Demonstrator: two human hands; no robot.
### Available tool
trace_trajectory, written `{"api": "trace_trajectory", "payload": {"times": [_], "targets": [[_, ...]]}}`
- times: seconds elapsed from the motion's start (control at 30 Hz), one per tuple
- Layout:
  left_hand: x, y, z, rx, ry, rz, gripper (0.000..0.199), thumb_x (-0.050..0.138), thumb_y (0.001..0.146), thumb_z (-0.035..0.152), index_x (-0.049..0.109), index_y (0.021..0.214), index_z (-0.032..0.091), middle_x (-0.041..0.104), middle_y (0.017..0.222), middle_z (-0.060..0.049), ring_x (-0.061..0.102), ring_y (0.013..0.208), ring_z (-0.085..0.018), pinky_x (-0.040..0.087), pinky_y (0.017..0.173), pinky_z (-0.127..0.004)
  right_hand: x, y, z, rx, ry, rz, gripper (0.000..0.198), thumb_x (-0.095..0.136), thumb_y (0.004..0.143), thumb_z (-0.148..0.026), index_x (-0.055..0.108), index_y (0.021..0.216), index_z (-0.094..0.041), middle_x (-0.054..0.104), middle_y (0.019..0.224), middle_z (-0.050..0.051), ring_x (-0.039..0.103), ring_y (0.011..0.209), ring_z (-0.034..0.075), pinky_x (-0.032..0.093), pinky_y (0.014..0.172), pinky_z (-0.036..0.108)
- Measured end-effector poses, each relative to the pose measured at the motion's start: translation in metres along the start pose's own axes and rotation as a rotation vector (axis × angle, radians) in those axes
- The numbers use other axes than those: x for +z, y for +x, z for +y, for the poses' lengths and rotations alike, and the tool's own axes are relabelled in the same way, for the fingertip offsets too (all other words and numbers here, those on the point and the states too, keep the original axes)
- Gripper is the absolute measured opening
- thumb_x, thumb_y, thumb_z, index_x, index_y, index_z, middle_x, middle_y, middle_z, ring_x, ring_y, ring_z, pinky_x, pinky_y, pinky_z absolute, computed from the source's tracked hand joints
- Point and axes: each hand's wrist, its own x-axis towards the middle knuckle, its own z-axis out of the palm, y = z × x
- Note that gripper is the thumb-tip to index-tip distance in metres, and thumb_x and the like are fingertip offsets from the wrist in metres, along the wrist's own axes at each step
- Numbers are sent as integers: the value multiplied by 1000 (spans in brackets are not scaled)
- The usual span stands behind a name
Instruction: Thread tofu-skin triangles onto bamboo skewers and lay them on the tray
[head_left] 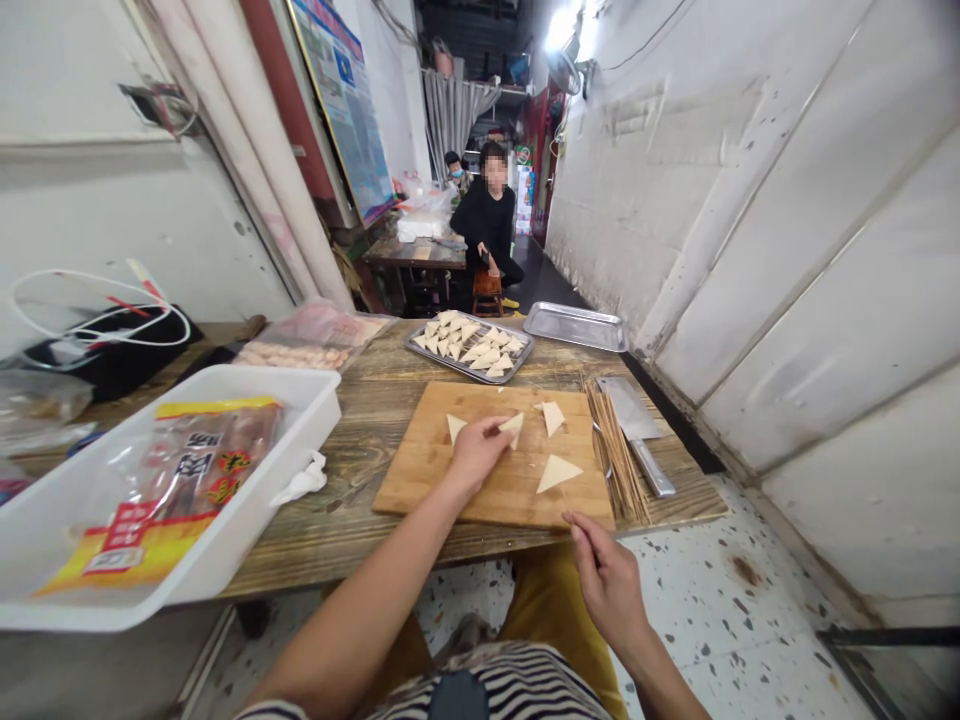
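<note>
My left hand [478, 452] is over the wooden cutting board [427, 480], thumb and fingers closed on a pale, tofu-like triangular slice [513, 428]. Another slice [454, 426] lies beside that hand, partly covered by it. At the board's near edge, my right hand [609, 572] pinches a thin wooden skewer [566, 497], its tip pointing toward a large triangular slice [559, 474] lying flat. Farther back on the board is a smaller cut piece [553, 418]. A bundle of bamboo skewers [616, 455] lies along the board's right side.
A cleaver [634, 425] lies right of the skewers. Behind the board, a metal tray [498, 379] holds several pale triangles; another metal tray [576, 326] stands farther right. A white tub [315, 400] with packaged sausages [202, 465] is at left. A person [491, 215] sits beyond the table.
</note>
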Motion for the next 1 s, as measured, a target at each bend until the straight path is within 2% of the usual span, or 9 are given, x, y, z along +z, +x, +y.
{"api": "trace_trajectory", "payload": {"times": [0.13,0.2,0.3,0.5,0.6,0.7,1.0], "targets": [[-39,-14,9,-252,-415,-28,28,59,76,12,61,104,13,67,89,-9,64,76,-14,52,64,-23,6,-3,-11,-49,76,-131,24,44,91,-19,61,108,-16,70,98,9,68,85,19,56,74,27],[-54,-21,11,-303,-489,-28,30,58,78,11,60,108,12,66,91,-10,64,71,-12,50,55,-17,10,-3,-15,-55,97,-199,25,43,92,-18,60,110,-16,70,99,8,68,86,18,56,75,26],[-66,-26,12,-326,-516,-15,25,57,80,11,61,105,11,66,93,-12,61,62,-8,46,46,-13,15,-3,-21,-49,95,-269,26,42,93,-19,60,111,-17,70,100,8,68,86,18,56,75,27],[-66,-29,16,-389,-613,30,13,54,82,11,64,89,6,67,87,-13,58,57,-6,43,43,-11,19,-5,-24,-53,72,-331,28,41,93,-21,62,110,-17,70,99,8,68,86,19,56,75,27],[-67,-30,18,-437,-609,54,14,55,82,14,64,91,7,68,85,-14,64,67,-12,53,55,-19,20,-6,-23,-53,74,-333,28,41,93,-21,63,110,-17,70,99,8,68,86,19,56,76,28],[-67,-30,19,-441,-608,70,14,54,82,13,63,93,8,68,88,-14,67,77,-17,56,67,-26,20,-6,-23,-48,78,-333,27,42,92,-20,63,110,-17,70,99,8,68,86,18,56,75,28],[-67,-30,16,-417,-603,75,13,56,81,10,63,91,6,69,88,-14,67,80,-19,56,74,-31,21,-8,-21,-36,96,-338,28,42,92,-20,63,111,-18,70,98,7,69,84,18,56,75,28]]}}
